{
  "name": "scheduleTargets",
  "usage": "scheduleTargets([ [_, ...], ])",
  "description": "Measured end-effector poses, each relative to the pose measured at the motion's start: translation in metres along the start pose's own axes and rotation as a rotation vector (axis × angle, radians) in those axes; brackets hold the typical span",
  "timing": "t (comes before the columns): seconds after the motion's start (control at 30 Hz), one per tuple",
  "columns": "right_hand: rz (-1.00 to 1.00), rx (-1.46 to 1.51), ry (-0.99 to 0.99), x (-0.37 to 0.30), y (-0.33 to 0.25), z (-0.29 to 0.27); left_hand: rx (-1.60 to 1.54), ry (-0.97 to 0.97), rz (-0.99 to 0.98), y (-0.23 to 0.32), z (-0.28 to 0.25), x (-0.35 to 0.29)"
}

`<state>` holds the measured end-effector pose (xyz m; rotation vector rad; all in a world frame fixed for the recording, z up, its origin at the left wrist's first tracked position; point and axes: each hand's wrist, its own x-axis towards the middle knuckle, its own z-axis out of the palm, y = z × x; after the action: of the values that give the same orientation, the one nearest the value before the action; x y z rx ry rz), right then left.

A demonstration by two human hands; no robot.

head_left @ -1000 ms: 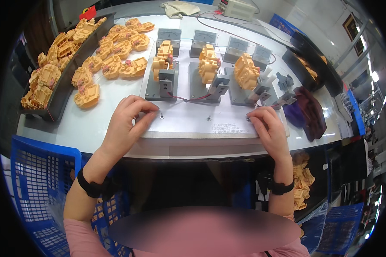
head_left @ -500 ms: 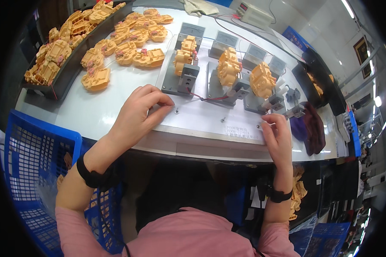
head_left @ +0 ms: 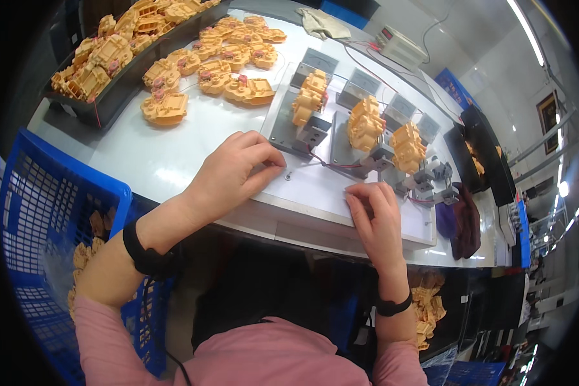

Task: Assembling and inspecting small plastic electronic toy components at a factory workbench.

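Observation:
My left hand [head_left: 241,167] rests at the front of a white test box [head_left: 321,196], thumb and forefinger tips together just beside a small metal toggle switch [head_left: 288,175]. Anything between those tips is hidden. My right hand [head_left: 377,215] is closed in a loose pinch over the middle of the box front, hiding the surface under it; what it touches cannot be made out. Behind the hands, three yellow plastic gear housings [head_left: 310,98], [head_left: 367,123], [head_left: 408,148] sit upright in grey metal fixtures [head_left: 314,130] with red and black wires.
Panel meters [head_left: 318,62] line the box's back. More yellow housings [head_left: 235,56] lie on the table at left, beside a full black bin [head_left: 103,103]. A blue crate [head_left: 77,186] stands front left. A power supply [head_left: 400,48] and a cloth [head_left: 321,22] are behind; dark fabric [head_left: 466,222] lies right.
My right hand has moved left along the box front, from the right-hand switch to the middle one. My left hand stays beside the left switch. The whole view has shifted somewhat.

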<state>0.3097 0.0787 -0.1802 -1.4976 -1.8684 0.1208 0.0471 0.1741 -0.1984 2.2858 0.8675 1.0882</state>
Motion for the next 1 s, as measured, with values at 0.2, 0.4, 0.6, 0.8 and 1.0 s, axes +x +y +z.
scheduleTargets([
  [0.2,-0.015,-0.013,0.048,-0.001,-0.002,0.004,0.023,-0.01,0.015,-0.002,-0.001,0.0],
  [0.4,-0.042,-0.028,0.058,0.0,0.0,0.005,0.018,-0.004,0.005,-0.001,0.0,0.001],
  [0.6,-0.077,-0.058,0.054,-0.001,0.003,0.004,0.026,-0.005,0.008,0.0,-0.001,0.0],
  [0.8,-0.025,-0.005,0.053,-0.004,0.0,0.006,0.019,-0.003,0.023,-0.002,-0.001,-0.001],
  [1.0,-0.234,0.232,0.345,-0.016,-0.04,-0.03,0.017,-0.002,0.032,-0.005,0.001,0.0],
])
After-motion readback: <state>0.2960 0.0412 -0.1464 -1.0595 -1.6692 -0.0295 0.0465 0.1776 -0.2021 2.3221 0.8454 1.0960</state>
